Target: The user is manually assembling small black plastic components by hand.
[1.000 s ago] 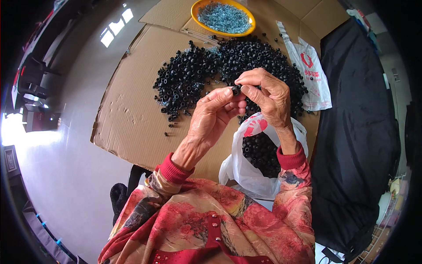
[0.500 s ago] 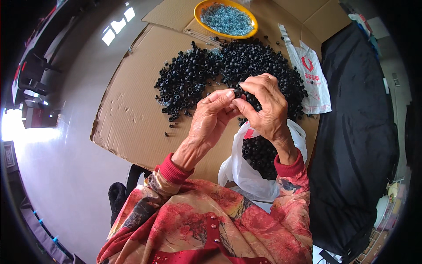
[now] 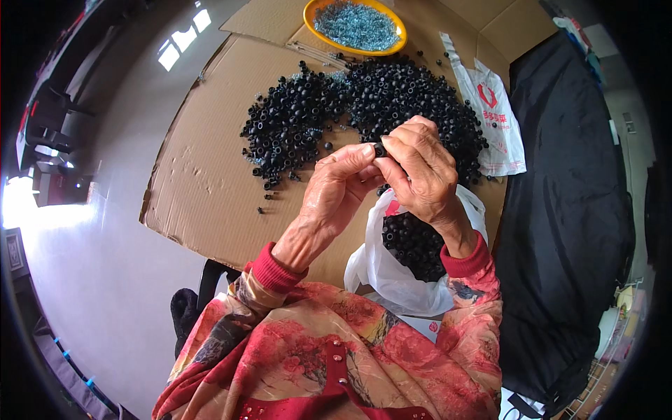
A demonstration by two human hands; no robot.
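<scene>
A small black round cap point(image 3: 379, 150) is pinched between the fingertips of both hands, over the near side of the pile. My left hand point(image 3: 334, 183) is closed, thumb and finger gripping the cap from the left. From the right, my right hand point(image 3: 418, 164) holds it too, its fingers bent and partly hiding it. Behind the hands spreads a heap of black round caps point(image 3: 406, 87), many with an open hole. Beneath my right wrist stands an opened white plastic bag point(image 3: 371, 262) with more black caps point(image 3: 413, 245) inside.
A yellow bowl point(image 3: 402, 35) of small clear bluish pieces point(image 3: 355, 26) stands at the far edge of the cardboard sheet point(image 3: 189, 175). Thin rods point(image 3: 318, 54) lie beside it. A flat white plastic bag point(image 3: 500, 133) lies right of the heap, near a large black cloth point(image 3: 567, 210).
Both hands stay together on the cap, with the right fingers slightly shifted around it. The whole view has moved a little, and the white bag's opening looks slightly changed.
</scene>
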